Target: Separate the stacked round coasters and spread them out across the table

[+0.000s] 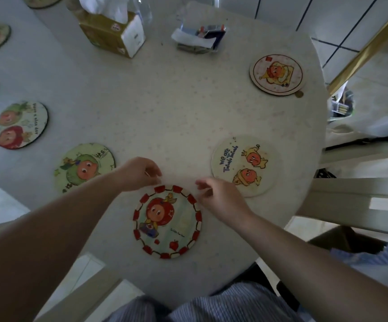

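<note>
Red-bordered coaster (167, 221) near table (165, 108) edge, hands flanking

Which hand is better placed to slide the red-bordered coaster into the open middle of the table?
Probably the left hand: it sits at the red-bordered coaster's far-left rim, facing the bare table. The right hand is beside another coaster.

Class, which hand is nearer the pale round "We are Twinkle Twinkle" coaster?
Right. The right hand overlaps that coaster's lower-left edge; the left hand sits well off to its left.
</note>
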`<state>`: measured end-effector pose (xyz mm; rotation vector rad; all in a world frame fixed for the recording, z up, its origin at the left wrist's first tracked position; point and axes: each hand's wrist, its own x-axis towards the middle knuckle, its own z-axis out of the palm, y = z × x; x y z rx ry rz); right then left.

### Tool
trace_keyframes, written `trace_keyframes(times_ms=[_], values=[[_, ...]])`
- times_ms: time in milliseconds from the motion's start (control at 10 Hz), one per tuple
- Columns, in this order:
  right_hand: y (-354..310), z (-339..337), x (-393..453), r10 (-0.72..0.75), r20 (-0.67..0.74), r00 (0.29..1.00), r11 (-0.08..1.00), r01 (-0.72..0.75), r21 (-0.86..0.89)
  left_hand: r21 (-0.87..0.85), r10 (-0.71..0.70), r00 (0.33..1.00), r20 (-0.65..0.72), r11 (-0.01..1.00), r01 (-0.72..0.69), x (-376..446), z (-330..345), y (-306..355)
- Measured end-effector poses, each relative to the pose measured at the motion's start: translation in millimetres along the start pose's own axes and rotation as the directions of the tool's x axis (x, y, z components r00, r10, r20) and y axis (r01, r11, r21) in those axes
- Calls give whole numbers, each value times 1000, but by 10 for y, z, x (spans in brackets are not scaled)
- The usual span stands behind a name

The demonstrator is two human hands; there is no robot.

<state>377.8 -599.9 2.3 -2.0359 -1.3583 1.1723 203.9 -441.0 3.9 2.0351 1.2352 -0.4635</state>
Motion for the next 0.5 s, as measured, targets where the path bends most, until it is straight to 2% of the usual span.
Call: trace_keyframes(times_ms=[100, 300, 400, 500], values=[[-142, 220, -120, 24, 32, 999, 999, -22, -42, 58, 26, 999, 22, 998, -27, -96, 77, -100], [-294, 605, -242, 140, -133, 981, 989, -146, -36, 76, 53, 998, -34, 996, -50, -200, 286, -117], [-368, 781, -306, 201, -128, 971, 975, -212, -73, 56, 71, 996, -54, 996, -68, -260, 347, -184], [-453, 738, -265, 263, -170, 950, 961, -274, -45, -152, 78, 992, -96, 984, -92, -305, 323, -130]])
